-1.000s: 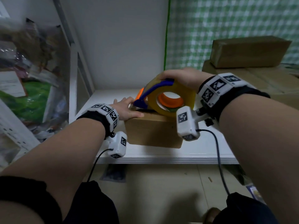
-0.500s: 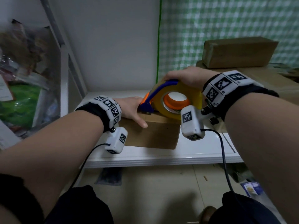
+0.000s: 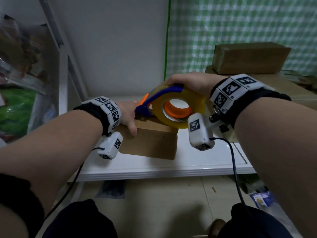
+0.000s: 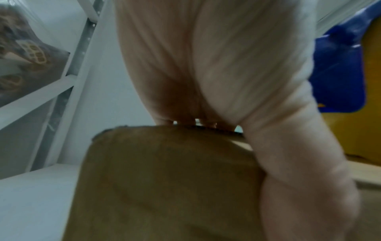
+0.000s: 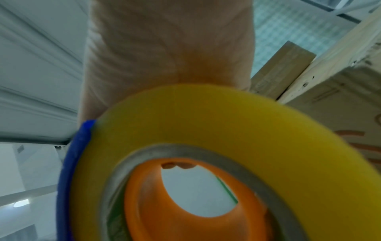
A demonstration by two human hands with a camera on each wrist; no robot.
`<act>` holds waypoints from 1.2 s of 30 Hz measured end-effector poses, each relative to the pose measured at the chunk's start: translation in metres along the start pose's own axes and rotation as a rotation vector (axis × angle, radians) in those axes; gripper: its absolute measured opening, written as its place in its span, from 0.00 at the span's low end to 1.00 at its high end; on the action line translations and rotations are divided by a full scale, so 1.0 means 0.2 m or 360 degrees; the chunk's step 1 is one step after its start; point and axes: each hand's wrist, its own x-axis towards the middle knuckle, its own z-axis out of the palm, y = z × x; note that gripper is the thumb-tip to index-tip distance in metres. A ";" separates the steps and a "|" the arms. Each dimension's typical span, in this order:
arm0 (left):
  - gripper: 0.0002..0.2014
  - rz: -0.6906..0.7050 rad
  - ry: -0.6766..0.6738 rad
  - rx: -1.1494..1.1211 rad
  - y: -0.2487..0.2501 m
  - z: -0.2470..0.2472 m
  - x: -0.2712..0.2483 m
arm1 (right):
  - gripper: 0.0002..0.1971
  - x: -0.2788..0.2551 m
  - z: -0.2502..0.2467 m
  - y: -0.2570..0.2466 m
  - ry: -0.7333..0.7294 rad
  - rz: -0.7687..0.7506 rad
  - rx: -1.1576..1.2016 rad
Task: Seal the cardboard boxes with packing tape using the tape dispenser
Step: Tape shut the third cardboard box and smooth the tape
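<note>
A small brown cardboard box (image 3: 151,143) lies on a white shelf (image 3: 197,162). My left hand (image 3: 127,114) grips the box's top left corner, thumb down its near face and fingers over the top; in the left wrist view the palm (image 4: 216,65) covers the box (image 4: 164,179). My right hand (image 3: 190,83) wraps over a tape dispenser (image 3: 164,93) with a blue frame, orange hub and yellowish tape roll (image 3: 178,109). The dispenser's blue front end rests on the box top beside my left hand. In the right wrist view the tape roll (image 5: 206,114) fills the frame.
Larger cardboard boxes (image 3: 248,57) are stacked at the right against a green checked wall. A white metal rack (image 3: 63,74) with plastic-wrapped goods (image 3: 17,100) stands at the left. The wrist cables (image 3: 235,169) hang over the shelf's front edge above the floor.
My right hand has drawn the dispenser a little nearer along the box top. My left hand has shifted from the box's side onto its top corner. The head view has swung left.
</note>
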 end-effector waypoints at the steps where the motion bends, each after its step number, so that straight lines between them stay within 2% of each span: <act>1: 0.46 0.0019 0.0001 0.0035 0.00 0.00 0.00 | 0.25 -0.01 -0.02 0.01 -0.0001 0.0002 -0.0023; 6: 0.48 0.0125 -0.0045 0.0191 0.03 -0.02 0.01 | 0.18 -0.05 -0.11 0.11 0.0001 0.0093 -0.0229; 11: 0.51 0.0052 -0.0117 0.0174 0.06 -0.02 0.01 | 0.19 -0.05 -0.07 0.15 -0.0011 0.0080 -0.0331; 13: 0.55 0.0022 -0.0122 0.0173 0.06 0.01 0.01 | 0.18 -0.06 -0.07 0.15 -0.0008 0.0069 -0.0352; 16: 0.64 -0.0056 -0.0087 0.0370 0.10 0.09 0.00 | 0.17 -0.07 -0.07 0.15 -0.0026 0.0050 -0.0381; 24: 0.65 -0.0003 -0.0039 0.0256 0.22 0.14 0.00 | 0.16 -0.05 -0.06 0.17 -0.0024 0.0073 -0.0304; 31: 0.59 0.0171 0.0017 0.0273 0.12 0.13 0.03 | 0.18 -0.05 -0.01 0.22 0.0086 0.0206 -0.0022; 36: 0.47 0.0146 0.0224 0.0406 0.00 0.12 0.04 | 0.21 0.00 0.13 0.23 0.0171 0.0175 0.0294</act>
